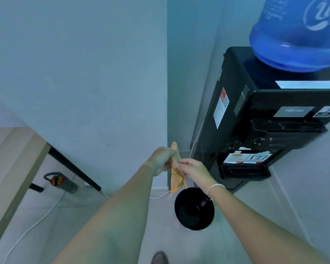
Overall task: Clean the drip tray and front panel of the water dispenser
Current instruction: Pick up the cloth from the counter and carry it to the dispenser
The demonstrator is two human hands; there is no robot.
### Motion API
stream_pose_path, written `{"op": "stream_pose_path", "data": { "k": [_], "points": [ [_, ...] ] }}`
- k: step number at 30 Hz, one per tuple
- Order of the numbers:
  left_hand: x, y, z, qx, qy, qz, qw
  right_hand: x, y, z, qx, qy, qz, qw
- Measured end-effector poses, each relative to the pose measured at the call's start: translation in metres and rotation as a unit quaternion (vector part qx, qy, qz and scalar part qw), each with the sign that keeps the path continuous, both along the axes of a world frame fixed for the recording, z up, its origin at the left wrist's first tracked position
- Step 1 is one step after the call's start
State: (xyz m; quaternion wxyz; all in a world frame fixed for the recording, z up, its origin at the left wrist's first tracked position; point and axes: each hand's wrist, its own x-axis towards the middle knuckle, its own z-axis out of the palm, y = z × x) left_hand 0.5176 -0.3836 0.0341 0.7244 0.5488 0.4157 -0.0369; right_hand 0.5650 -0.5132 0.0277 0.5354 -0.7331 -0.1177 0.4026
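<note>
Person standing beside black water dispenser (255, 119), both arms reaching forward; left hand (161, 159) gripping top of orange cloth (176, 173), right hand (193, 168) pinching cloth just below, fabric hanging down between them; dispenser sitting to right against wall, blue bottle (297, 33) sitting on top, drip tray (244, 171) jutting out low on front; black round bin (193, 208) sitting on floor below hands
</note>
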Motion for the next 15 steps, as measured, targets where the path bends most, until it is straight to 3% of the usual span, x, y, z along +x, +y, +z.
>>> {"op": "stream_pose_path", "data": {
  "k": [6,10,15],
  "points": [
    [0.016,-0.021,-0.015,-0.044,0.018,0.067,0.997,0.022,-0.012,-0.014,0.017,0.005,0.048,0.999],
    [0.031,-0.051,-0.030,-0.030,0.018,0.097,0.995,0.058,-0.035,-0.033,-0.039,-0.040,0.121,0.991],
    [0.040,-0.097,-0.042,-0.008,0.010,0.143,0.990,0.092,-0.074,-0.051,-0.042,0.010,0.155,0.987]
  ]
}}
